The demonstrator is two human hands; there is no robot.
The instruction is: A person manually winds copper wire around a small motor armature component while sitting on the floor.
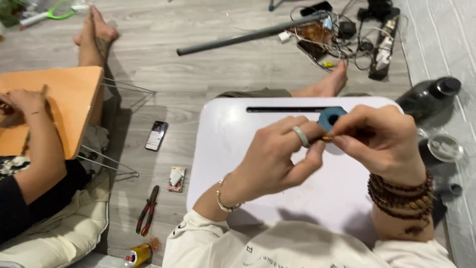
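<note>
Head view shows left hand [277, 156] and right hand [382, 139] pinching 1 small orange piece [327, 139] beside a blue ring-shaped part [331, 117] above the white desk [223, 149]; steady, aligned fingertip pressure appears advisable.

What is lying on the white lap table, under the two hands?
On the white lap table, a blue ring-shaped piece shows behind the left hand and right hand. The hands cover the tabletop directly below; elsewhere only their shadows show.
</note>
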